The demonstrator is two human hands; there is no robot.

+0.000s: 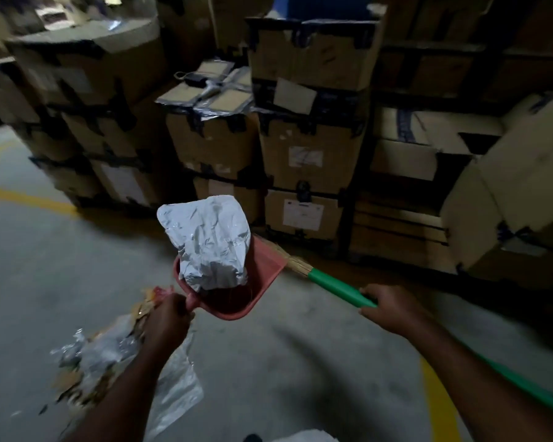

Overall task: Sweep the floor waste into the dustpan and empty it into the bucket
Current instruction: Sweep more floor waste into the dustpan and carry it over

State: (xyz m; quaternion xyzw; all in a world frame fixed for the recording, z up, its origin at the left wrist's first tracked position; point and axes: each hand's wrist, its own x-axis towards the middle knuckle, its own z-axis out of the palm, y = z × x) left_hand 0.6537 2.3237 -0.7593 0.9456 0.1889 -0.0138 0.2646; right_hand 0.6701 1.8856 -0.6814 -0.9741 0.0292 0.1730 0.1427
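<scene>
Blurred throughout; bucket nowhere to be made out. Broom bristles (292,259) mostly hidden behind the dustpan (262,275); far end of the green broom handle (339,287) cut off at the right edge. One red dustpan, gripped by its handle in the closed left hand (168,317), raised, carrying one crumpled silver bag (208,244). One broom, clasped by the right hand (393,309). Loose heap of floor waste (109,362) below the left hand, pieces too smeared to count. Stacked cardboard boxes (304,154) beyond both hands.
</scene>
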